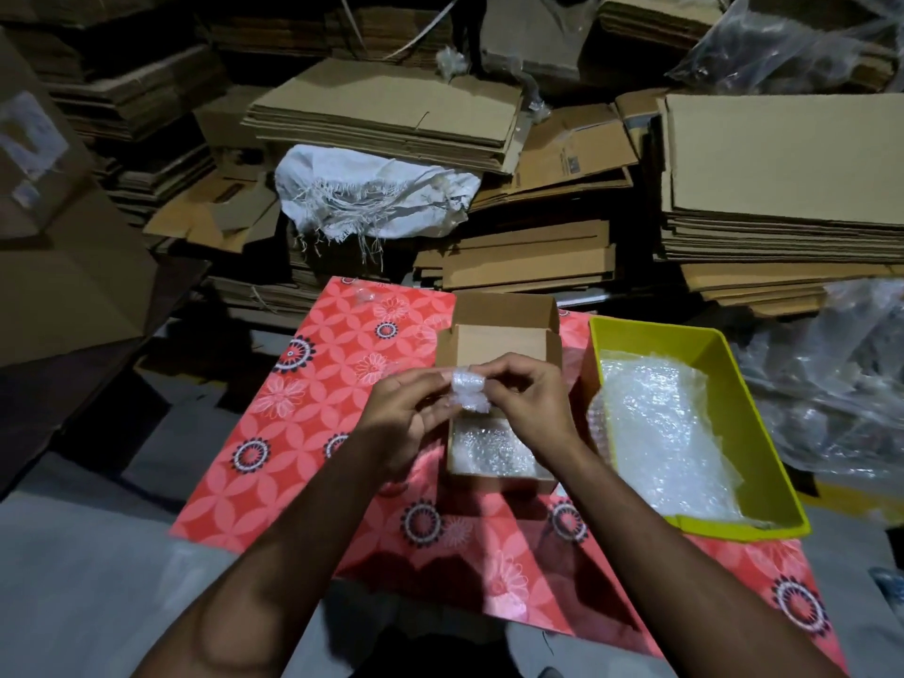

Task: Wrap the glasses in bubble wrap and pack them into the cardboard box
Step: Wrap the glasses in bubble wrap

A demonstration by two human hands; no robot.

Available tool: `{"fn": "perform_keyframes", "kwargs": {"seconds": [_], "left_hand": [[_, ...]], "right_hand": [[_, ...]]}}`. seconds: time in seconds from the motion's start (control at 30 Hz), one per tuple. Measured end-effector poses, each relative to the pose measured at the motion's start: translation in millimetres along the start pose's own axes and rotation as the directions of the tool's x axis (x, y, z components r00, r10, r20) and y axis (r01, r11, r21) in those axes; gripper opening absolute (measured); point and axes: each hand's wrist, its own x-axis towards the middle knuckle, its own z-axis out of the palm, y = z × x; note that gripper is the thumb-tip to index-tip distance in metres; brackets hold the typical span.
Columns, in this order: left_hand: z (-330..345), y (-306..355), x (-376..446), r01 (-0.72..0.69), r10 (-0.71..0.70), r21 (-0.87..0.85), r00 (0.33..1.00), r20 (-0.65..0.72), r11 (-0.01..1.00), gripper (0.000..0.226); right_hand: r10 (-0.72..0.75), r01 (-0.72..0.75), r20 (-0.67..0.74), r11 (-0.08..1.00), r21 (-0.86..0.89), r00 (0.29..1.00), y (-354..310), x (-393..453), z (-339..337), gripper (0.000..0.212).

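A: Hovering over the small open brown cardboard box [499,345], a small bundle of clear bubble wrap [468,392] is held between both hands. What is wrapped inside cannot be made out.

B: How is the grip described?

A: The left hand [408,413] and the right hand [526,398] are each pinched on the bundle, fingers curled around its ends. The wrap is seen as crinkled, glossy and dimpled.

B: And the box?

A: Plain corrugated card, rectangular, flaps raised; more bubble wrap [491,450] is seen lying on its floor. It is set on a red sheet printed with white and dark flowers [313,384], just beside a yellow-green rectangular plastic tub [778,462] lined with bubble wrap.

B: Any writing?

A: A printed label is seen on the flattened cardboard stacks [577,159] behind, but it cannot be read.
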Motion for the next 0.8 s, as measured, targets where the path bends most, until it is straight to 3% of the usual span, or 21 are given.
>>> {"fn": "perform_keyframes", "kwargs": {"seconds": [0.17,0.33,0.4,0.47,0.57,0.7,0.8], "left_hand": [[-37,-1,-3,0.037,-0.041,-0.058,0.997,-0.063,0.998,0.015],[-72,-3,2,0.039,-0.029,0.052,0.985,-0.172,0.998,0.005],[-85,-7,6,0.002,0.012,0.079,0.984,-0.177,0.997,0.005],[-98,-10,12,-0.022,0.04,0.116,0.986,-0.162,0.993,0.007],[-118,-14,21,-0.039,0.066,0.198,0.989,-0.136,0.979,0.015],[-150,-26,35,-0.085,0.135,0.44,0.987,-0.083,0.894,0.035],[-165,-44,44,-0.085,0.154,0.643,0.987,-0.052,0.761,0.052]], "right_hand": [[0.042,-0.041,0.121,0.999,-0.01,0.992,17,0,30,0.031],[0.076,-0.075,0.254,0.997,-0.014,0.964,23,4,58,0.01],[0.122,-0.124,0.312,0.992,-0.013,0.942,25,6,66,0.018],[0.174,-0.165,0.287,0.985,-0.055,0.942,28,10,75,0.026],[0.128,-0.087,0.163,0.967,-0.241,0.978,39,23,83,0.018],[0.139,-0.123,0.01,0.902,-0.414,0.99,47,36,82,0.035],[0.112,-0.038,0.085,0.797,-0.603,0.99,50,39,88,0.032]]}}
